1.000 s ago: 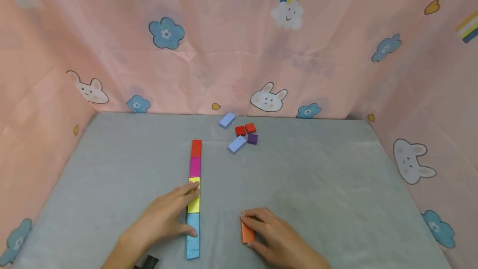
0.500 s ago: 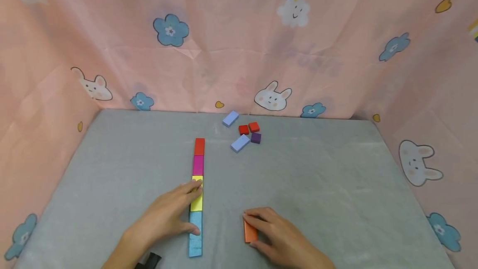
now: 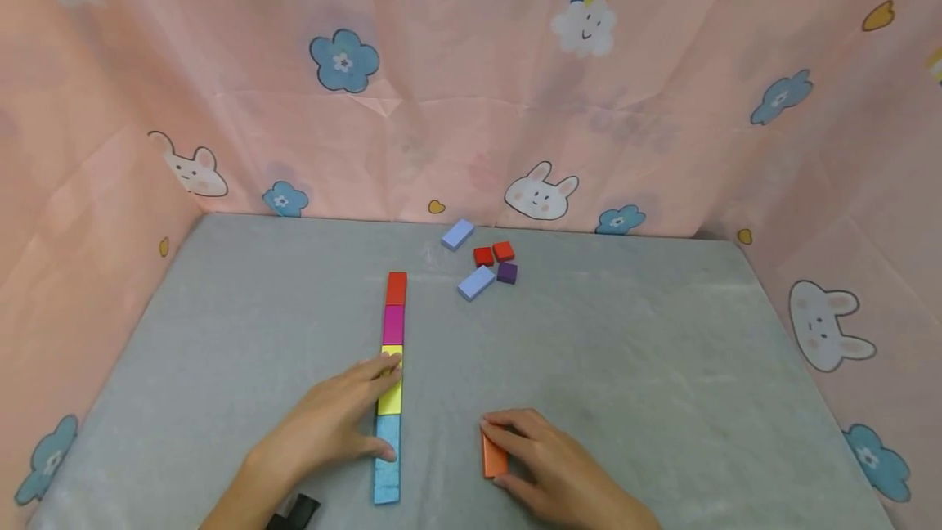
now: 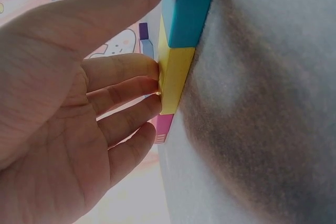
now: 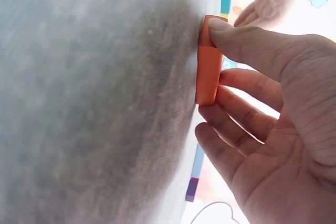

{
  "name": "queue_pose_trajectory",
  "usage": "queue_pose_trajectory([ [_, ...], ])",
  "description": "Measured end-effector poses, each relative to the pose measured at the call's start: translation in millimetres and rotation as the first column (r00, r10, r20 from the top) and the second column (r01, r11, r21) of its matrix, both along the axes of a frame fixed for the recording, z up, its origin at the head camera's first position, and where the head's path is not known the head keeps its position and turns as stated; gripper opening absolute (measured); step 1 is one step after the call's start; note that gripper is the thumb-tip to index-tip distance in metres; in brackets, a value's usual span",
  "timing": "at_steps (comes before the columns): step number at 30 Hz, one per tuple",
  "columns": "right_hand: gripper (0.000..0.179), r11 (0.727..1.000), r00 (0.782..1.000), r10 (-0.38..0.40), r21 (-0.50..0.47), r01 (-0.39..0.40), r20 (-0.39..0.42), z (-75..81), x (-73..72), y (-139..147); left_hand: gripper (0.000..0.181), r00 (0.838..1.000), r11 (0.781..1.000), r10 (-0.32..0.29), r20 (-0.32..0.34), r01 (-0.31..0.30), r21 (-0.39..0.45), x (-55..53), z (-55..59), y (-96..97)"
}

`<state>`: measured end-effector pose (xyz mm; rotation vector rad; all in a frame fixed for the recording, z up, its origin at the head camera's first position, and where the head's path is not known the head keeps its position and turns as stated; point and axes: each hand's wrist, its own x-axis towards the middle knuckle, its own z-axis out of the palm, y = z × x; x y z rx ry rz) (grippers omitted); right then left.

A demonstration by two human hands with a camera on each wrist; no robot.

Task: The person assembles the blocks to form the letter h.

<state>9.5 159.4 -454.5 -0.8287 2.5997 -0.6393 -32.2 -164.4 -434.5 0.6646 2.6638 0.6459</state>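
Observation:
A straight row of blocks lies on the table, with a red block (image 3: 396, 289) at the far end. Nearer come a magenta block (image 3: 393, 325), a yellow block (image 3: 390, 401) and a blue block (image 3: 387, 482). My left hand (image 3: 334, 411) rests its fingertips on the yellow block and its thumb on the blue one, fingers mostly straight. To the right of the row, my right hand (image 3: 548, 460) pinches an orange block (image 5: 208, 74) between thumb and fingers at its two ends. That block sits down at the grey surface.
Toward the back of the grey table (image 3: 625, 334) lie two light blue blocks (image 3: 476, 283), two small red blocks (image 3: 504, 251) and a purple block (image 3: 507, 272). A pink printed curtain (image 3: 441, 129) surrounds the back and sides. Something black (image 3: 298, 511) shows beside the left forearm.
The head view has shifted a little, so the scene sits slightly further right. Both hands keep the same hold and place among the blocks.

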Motion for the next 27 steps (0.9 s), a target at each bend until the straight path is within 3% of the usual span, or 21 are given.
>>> queue_pose_trajectory([
  [8, 0.069, 0.998, 0.997, -0.043, 0.044, 0.041, 0.068, 7.5, -0.7, 1, 0.1, 1.0, 1.0, -0.005, -0.003, 0.005, -0.008, -0.7, -0.3, 1.5],
  [12, 0.062, 0.999, 0.997, -0.044, -0.019, 0.043, -0.063, 14.1, -3.2, 6, 0.1, 1.0, 1.0, -0.002, 0.007, 0.002, -0.004, -0.4, -0.1, 1.3],
  [15, 0.054, 0.996, 0.985, -0.049, -0.078, 0.037, -0.165, 20.2, -10.7, 9, 0.1, 1.0, 1.0, -0.002, 0.009, 0.002, 0.0, -0.1, -0.4, 1.7],
  [21, 0.052, 0.987, 0.977, -0.136, -0.108, 0.119, -0.166, 35.0, -45.1, 3, 0.101, 1.0, 1.0, -0.006, 0.014, 0.006, 0.008, 1.2, -1.1, 2.3],
  [27, 0.054, 0.963, 0.951, -0.25, -0.147, 0.225, -0.183, 31.6, -105.9, -17, 0.099, 1.0, 1.0, 0.01, 0.028, -0.01, 0.003, 1.4, 0.8, 0.5],
])
